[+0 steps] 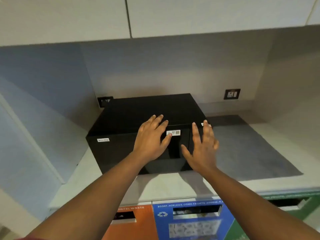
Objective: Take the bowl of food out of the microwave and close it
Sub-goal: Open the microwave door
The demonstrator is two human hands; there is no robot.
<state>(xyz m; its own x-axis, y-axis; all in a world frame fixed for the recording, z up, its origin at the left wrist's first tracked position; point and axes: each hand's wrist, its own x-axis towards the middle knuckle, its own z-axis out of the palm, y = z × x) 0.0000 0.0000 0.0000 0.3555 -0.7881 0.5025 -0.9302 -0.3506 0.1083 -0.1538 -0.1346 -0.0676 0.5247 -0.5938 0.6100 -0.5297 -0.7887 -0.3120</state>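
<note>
- A black microwave [138, 116] sits on a pale counter [173, 186], pushed back into the corner near the left wall; its door appears closed, though the dark front makes the seam hard to read.
- The bowl of food is not visible anywhere; nothing shows through the dark door.
- The left hand [152, 137] is spread flat with fingers splayed, lying over the upper front edge of the microwave and gripping nothing; whether the palm actually touches the surface cannot be told.
- The right hand [202, 146] is likewise open and empty, fingers extended, held in front of the right part of the microwave's face.
- A small white sticker [173, 132] sits on the microwave front between the two hands, just at the left thumb tip; another white label [103, 140] marks the upper left corner.
- A grey mat [251, 149] lies on the counter right of the microwave.
- A wall socket [232, 94] is set in the back wall above the mat.
- Below the counter edge are an orange waste bin panel [131, 222] and a blue recycling panel [190, 220], side by side.
</note>
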